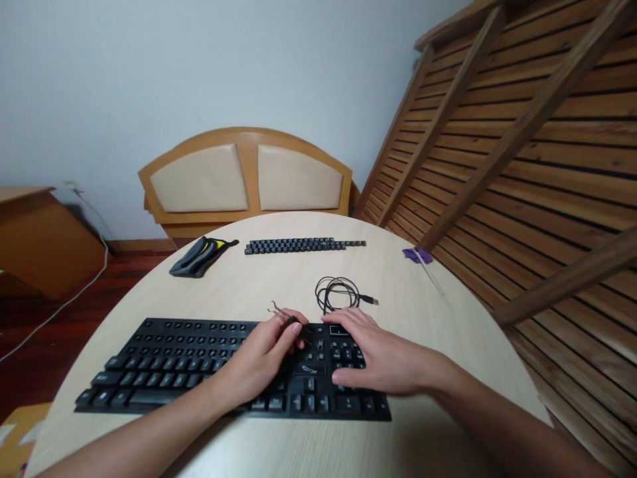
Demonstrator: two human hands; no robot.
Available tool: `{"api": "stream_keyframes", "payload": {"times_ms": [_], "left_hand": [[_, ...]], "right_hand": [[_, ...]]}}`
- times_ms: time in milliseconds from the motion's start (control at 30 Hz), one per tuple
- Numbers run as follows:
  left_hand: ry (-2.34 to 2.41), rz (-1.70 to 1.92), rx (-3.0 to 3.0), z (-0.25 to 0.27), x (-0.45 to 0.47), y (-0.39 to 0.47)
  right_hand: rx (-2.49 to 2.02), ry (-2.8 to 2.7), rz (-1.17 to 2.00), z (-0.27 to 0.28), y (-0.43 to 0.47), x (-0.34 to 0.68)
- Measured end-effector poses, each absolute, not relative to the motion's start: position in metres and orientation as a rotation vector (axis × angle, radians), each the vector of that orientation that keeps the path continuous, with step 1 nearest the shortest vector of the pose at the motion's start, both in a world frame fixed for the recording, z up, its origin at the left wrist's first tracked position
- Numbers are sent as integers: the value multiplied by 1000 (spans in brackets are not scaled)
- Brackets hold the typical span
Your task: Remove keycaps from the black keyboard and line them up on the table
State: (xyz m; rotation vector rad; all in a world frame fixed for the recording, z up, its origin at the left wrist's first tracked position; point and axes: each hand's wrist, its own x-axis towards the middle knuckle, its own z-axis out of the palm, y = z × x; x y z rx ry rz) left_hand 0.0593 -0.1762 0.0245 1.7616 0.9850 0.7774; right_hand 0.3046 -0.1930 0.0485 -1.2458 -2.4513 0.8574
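Note:
A black keyboard (pixel 169 364) lies flat on the table near me; its upper left rows show bare switch sockets, while the lower rows carry keycaps. My left hand (pixel 266 348) is closed over the middle of the keyboard around a wire keycap puller (pixel 279 311). The puller's bent wire ends stick out to the upper left, and a dark end shows by my thumb. Over the number pad rests my right hand (pixel 375 352), thumb and fingers apart, fingertips near the keyboard's top edge. Loose keycaps (pixel 293 245) stand in rows farther back.
A coiled USB cable (pixel 338 292) lies behind the keyboard. Back left is a folded grey, black and yellow cloth item (pixel 203 256). At the right edge lie a purple cloth (pixel 417 255) and a thin white stick (pixel 430 273). Wooden slats (pixel 522 166) lean beyond the round table (pixel 398 299).

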Motion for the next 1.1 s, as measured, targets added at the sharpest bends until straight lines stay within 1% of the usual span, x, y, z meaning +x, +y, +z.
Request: {"api": "stream_keyframes", "payload": {"times_ms": [133,400,833,1100], "left_hand": [[1029,782,1892,31,60,-182],[1073,743,2002,34,61,-187],[971,678,1990,32,61,-186],[986,717,1804,28,61,-183]], "right_hand": [[-1184,-2464,923,46,-194,296],[-1045,-2360,850,29,-195,284],[-1045,-2357,776,32,-193,287],[-1109,-2307,648,30,-197,283]]}}
